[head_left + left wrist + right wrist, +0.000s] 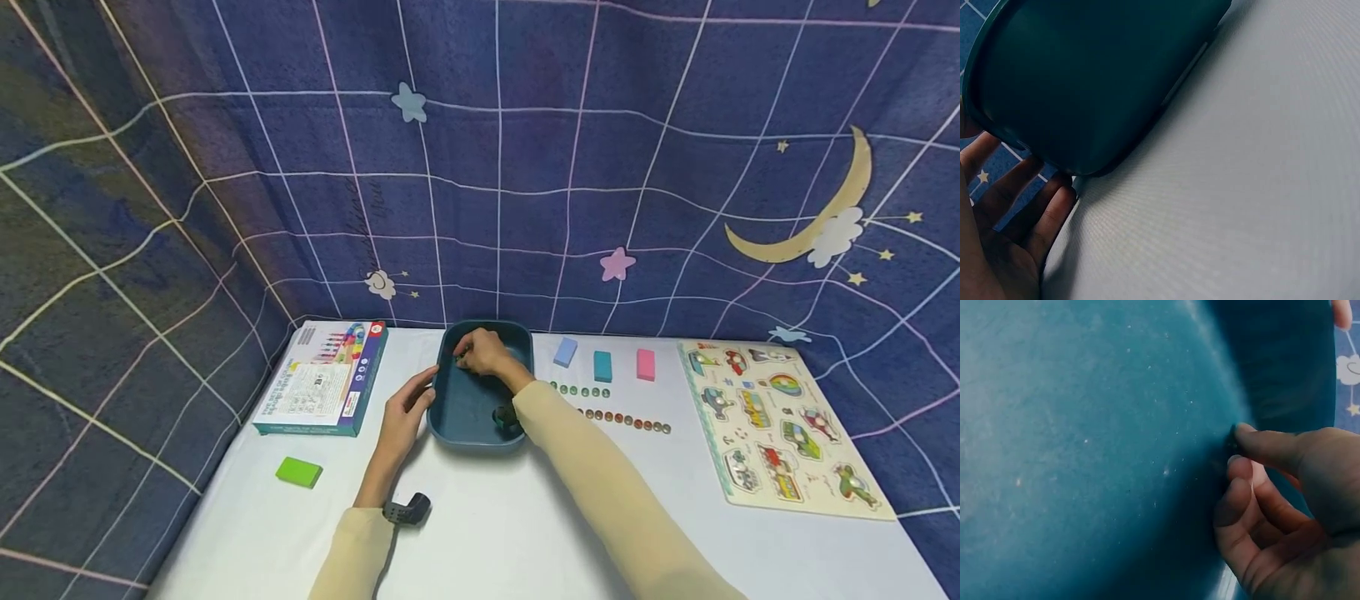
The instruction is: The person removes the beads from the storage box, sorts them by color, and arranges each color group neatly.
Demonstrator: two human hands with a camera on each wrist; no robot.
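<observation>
A dark teal rectangular bin (472,417) stands on the white table. My right hand (483,352) reaches down into it, near its left wall. Thumb and forefinger pinch a small dark piece (1232,439) close to the bin's floor; its kind is too dark and small to tell. At the bin's left side, my left hand (401,417) touches the rim with its fingertips. Its fingers (1054,209) lie fairly straight and spread against the outer wall in the left wrist view.
Right of the bin are short rows of small green rounds (585,391) and reddish rounds (628,419), beside blue (566,352), teal (602,367) and pink blocks (646,364). A picture puzzle board (757,433) lies far right. Leftward are a flat box (322,379) and green block (299,472).
</observation>
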